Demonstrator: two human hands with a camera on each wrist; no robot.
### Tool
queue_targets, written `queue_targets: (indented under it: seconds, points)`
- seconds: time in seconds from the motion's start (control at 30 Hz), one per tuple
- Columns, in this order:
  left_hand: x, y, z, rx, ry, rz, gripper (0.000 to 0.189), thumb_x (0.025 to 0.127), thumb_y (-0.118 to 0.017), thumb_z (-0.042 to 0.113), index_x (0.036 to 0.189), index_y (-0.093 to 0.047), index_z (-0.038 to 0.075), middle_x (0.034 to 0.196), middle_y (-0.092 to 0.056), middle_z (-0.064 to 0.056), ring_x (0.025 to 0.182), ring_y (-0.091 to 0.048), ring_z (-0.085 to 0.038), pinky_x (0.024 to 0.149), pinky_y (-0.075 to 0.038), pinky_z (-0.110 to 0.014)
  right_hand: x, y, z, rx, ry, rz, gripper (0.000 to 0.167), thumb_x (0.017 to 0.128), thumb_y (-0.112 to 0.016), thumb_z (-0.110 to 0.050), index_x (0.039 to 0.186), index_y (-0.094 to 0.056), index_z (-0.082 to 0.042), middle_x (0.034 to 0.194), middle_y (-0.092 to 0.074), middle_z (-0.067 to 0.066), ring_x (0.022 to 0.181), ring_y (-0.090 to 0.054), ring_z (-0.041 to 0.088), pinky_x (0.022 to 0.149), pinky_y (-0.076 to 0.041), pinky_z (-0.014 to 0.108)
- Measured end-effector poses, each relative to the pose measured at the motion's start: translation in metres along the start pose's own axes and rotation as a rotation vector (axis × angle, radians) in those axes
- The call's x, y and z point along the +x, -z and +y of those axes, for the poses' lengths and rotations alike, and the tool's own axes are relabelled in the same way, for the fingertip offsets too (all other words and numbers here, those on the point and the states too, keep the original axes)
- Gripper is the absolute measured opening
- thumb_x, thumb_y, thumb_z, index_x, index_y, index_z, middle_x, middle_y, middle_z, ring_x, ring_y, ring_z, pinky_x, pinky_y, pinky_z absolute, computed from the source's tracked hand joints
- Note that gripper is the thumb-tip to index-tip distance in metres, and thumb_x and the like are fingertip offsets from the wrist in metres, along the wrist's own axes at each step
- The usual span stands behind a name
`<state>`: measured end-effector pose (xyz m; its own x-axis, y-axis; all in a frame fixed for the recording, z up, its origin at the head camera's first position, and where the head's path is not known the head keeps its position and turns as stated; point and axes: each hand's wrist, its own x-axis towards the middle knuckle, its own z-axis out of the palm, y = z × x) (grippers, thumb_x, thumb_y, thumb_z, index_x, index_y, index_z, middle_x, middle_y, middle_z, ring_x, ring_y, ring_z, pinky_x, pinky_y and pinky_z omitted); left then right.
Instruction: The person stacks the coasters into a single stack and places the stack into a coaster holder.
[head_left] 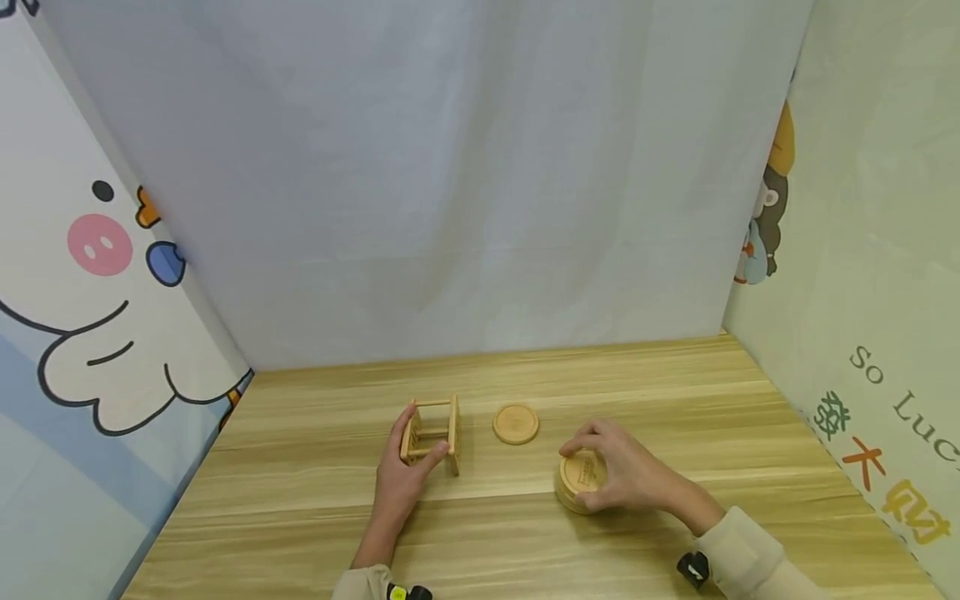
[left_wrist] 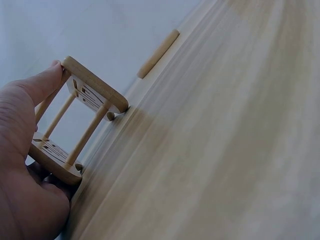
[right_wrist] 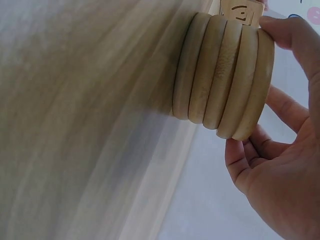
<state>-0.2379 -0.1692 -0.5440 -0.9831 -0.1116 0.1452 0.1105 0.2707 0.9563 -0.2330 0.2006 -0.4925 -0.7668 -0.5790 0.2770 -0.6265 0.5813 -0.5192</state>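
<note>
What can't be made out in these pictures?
- Head: the mark atop the stack, too small to read.
- Head: the stack's right side, hidden by the right hand.
- Right wrist: much of the rack, cut off by the top edge and hidden behind the stack.
- Left wrist: part of the left hand, cut off by the left edge.

Between rack and coaster stack runs a passage, seemingly narrowed by one loose coaster.
</note>
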Motion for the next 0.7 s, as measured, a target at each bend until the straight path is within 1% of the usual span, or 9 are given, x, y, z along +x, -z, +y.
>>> queue_targets:
  seconds: [0.27,0.57,0.7]
  points:
    - [-0.0012,0.0004,0.0016,0.003,-0.005,-0.012,0.087,0.103,-0.083,0.026,0.175,-0.035,0.022,0.179,-0.03,-0.023,0.164,-0.028,-0.051,0.125,-0.031,-0.074,0.0011,0.004,-0.0034,0.02,-0.012,-0.028,0.056,0.076,-0.1,-0.027,0.126,-0.08,-0.009,0.119,-0.064,-0.002,0.114,-0.06,0.022,0.099,-0.054,0.046]
    - [-0.0014,0.0005,0.002,0.002,-0.006,-0.013,0.087,0.103,-0.083,0.026,0.175,-0.035,0.022,0.179,-0.029,-0.024,0.163,-0.029,-0.052,0.124,-0.032,-0.075,-0.0004,0.0049,-0.0022,0.019,-0.022,-0.047,0.057,0.079,-0.1,-0.028,0.128,-0.08,-0.009,0.122,-0.065,-0.001,0.116,-0.06,0.023,0.101,-0.054,0.049]
    - [-0.0013,0.0003,0.0022,0.004,-0.005,-0.012,0.087,0.103,-0.084,0.026,0.175,-0.035,0.022,0.179,-0.03,-0.024,0.162,-0.029,-0.052,0.124,-0.033,-0.075,-0.0019,0.0052,-0.0007,0.02,-0.025,-0.042,0.063,0.078,-0.102,-0.033,0.132,-0.079,-0.01,0.124,-0.063,0.0,0.117,-0.06,0.023,0.1,-0.054,0.049]
